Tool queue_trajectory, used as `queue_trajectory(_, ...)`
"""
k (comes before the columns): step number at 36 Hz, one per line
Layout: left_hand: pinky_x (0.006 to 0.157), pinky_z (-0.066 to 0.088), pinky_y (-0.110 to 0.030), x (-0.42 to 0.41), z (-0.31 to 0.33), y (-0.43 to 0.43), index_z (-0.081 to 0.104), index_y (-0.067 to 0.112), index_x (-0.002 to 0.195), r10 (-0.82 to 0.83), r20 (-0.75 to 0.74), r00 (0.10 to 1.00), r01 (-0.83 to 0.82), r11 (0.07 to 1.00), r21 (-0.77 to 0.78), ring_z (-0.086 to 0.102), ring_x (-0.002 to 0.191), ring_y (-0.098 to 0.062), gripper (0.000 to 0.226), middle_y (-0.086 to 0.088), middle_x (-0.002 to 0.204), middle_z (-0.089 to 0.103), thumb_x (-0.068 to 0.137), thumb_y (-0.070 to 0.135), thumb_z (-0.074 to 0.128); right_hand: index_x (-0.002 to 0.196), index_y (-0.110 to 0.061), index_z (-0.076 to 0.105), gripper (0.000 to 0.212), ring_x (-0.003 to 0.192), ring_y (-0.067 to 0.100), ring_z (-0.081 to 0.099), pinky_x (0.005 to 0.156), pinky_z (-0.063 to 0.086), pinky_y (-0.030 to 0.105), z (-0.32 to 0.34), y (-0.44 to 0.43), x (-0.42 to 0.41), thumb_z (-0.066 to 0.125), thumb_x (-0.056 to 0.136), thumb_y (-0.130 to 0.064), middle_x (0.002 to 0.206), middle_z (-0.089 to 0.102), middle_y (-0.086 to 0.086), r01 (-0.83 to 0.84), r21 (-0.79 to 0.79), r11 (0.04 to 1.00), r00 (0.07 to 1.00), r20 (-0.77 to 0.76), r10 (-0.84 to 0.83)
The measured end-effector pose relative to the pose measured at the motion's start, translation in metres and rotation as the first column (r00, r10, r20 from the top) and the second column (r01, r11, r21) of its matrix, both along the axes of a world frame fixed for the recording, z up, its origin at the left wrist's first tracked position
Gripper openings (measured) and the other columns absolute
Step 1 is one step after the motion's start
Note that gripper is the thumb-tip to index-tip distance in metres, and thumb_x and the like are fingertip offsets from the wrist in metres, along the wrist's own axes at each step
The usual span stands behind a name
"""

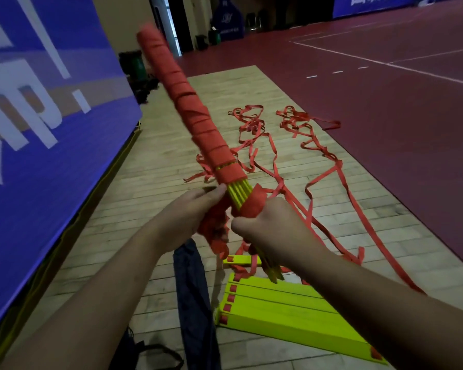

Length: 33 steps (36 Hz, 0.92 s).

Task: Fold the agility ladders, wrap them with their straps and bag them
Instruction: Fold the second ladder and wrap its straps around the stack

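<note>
The person is holding a wrapped ladder bundle (239,194) up off the wooden floor (155,166). It is tilting away, with its far end pointing up and to the left, beside the blue banner (38,134). A red strap (187,102) is coiling round most of its length, in overlapping turns. A short stretch of bare yellow rungs is showing just above the hands.

The left hand (195,212) is curling round the bundle from the left, with its thumb and fingers pinching bunched red strap against the rungs. The right hand (270,225) is gripping the bundle from the right. Its fingers are closing round a thick turn of strap just below the bare rungs. The near end of the bundle is sticking out beneath this hand.

More loose straps (321,166) are trailing from the hands and lying in tangled loops across the wooden floor, reaching the edge of the dark red court (385,108). Below the hands, a second ladder (292,313) is lying folded, its yellow rungs stacked flat side by side. A dark blue bag (193,303) is lying just beside it on the left.
</note>
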<state>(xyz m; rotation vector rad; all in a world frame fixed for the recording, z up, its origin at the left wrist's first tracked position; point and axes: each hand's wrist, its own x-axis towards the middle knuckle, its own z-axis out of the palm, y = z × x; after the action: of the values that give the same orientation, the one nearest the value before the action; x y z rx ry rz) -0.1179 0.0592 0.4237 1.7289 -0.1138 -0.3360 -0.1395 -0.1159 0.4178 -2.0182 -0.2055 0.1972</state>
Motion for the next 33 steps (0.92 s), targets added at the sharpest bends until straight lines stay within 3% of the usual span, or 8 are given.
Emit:
queue_trajectory(4,0.072,0.055,-0.027,-0.002,0.000,-0.024,0.069,0.014,0.104,0.064,0.043,0.997,-0.063,0.998,-0.012,0.071,0.080,-0.019,0.045,-0.007,0.092,0.074,0.083,0.055,0.066,0.110,-0.016,0.051,0.041,0.086,0.017,0.062,0.070,0.048,0.029,-0.009,0.012,-0.017,0.071,0.087,-0.043,0.096,0.060,-0.003,0.262,-0.394,0.881,0.941,0.307,-0.142)
queue_trajectory(9,0.070,0.057,-0.027,0.000,-0.007,-0.021,0.072,0.014,0.091,0.211,0.174,0.962,-0.205,0.977,-0.050,0.069,0.077,-0.018,0.030,-0.004,0.083,0.073,0.071,0.036,0.079,0.122,-0.016,0.041,0.053,0.099,0.019,0.051,0.078,0.040,0.031,-0.024,0.018,-0.020,0.069,0.085,-0.042,0.107,0.047,-0.002,0.234,-0.321,0.918,0.845,0.533,-0.029)
queue_trajectory(13,0.084,0.058,-0.041,0.000,-0.006,0.004,0.071,0.011,0.102,0.156,0.146,0.977,-0.141,0.984,-0.112,0.071,0.092,-0.030,0.034,-0.011,0.095,0.075,0.073,0.028,0.075,0.115,-0.018,0.051,0.047,0.085,0.019,0.066,0.074,0.058,0.043,-0.009,0.012,-0.004,0.075,0.083,-0.043,0.099,0.065,0.003,-0.060,0.104,0.993,0.998,-0.015,0.062)
queue_trajectory(16,0.079,0.059,-0.037,-0.002,0.000,0.015,0.067,0.007,0.106,0.023,0.130,0.991,0.006,0.977,-0.215,0.071,0.091,-0.027,0.049,-0.010,0.093,0.073,0.067,0.031,0.084,0.108,-0.007,0.062,0.041,0.077,0.030,0.071,0.069,0.060,0.041,0.000,-0.001,-0.002,0.076,0.082,-0.036,0.097,0.070,0.019,-0.169,0.550,0.818,0.791,-0.419,0.445)
queue_trajectory(19,0.076,0.060,-0.037,-0.007,0.000,0.016,0.066,0.003,0.109,-0.071,0.085,0.994,0.089,0.967,-0.240,0.071,0.090,-0.031,0.076,-0.017,0.097,0.071,0.053,0.048,0.092,0.109,-0.005,0.064,0.035,0.073,0.028,0.070,0.067,0.060,0.035,0.001,-0.005,-0.007,0.063,0.083,-0.028,0.094,0.069,0.018,-0.183,0.753,0.632,0.574,-0.441,0.691)
queue_trajectory(27,0.080,0.059,-0.037,-0.006,-0.006,0.016,0.079,0.019,0.099,-0.083,-0.068,0.994,0.068,0.978,-0.197,0.072,0.093,-0.025,0.060,-0.009,0.101,0.074,0.056,0.060,0.088,0.107,-0.004,0.054,0.024,0.050,0.023,0.059,0.049,0.048,0.026,0.012,0.006,-0.011,0.059,0.090,-0.019,0.079,0.057,0.018,-0.091,0.658,0.748,0.721,-0.475,0.505)
queue_trajectory(30,0.083,0.059,-0.037,-0.005,-0.014,0.007,0.068,0.013,0.108,-0.021,-0.209,0.978,0.013,0.999,-0.039,0.074,0.091,-0.025,0.050,-0.008,0.099,0.077,0.085,0.058,0.060,0.107,0.003,0.057,0.027,0.048,0.027,0.060,0.046,0.049,0.028,0.008,0.001,-0.007,0.063,0.087,-0.015,0.074,0.061,0.021,-0.080,0.510,0.856,0.791,-0.490,0.366)
queue_trajectory(33,0.104,0.049,-0.051,-0.004,-0.020,0.002,0.066,0.013,0.112,-0.010,-0.313,0.950,0.038,0.996,0.085,0.065,0.116,-0.036,0.052,-0.016,0.116,0.072,0.088,0.056,0.047,0.108,0.010,0.059,0.036,0.046,0.031,0.062,0.046,0.053,0.033,-0.002,0.000,-0.004,0.069,0.083,-0.013,0.068,0.065,0.021,-0.033,0.335,0.942,0.846,-0.492,0.205)
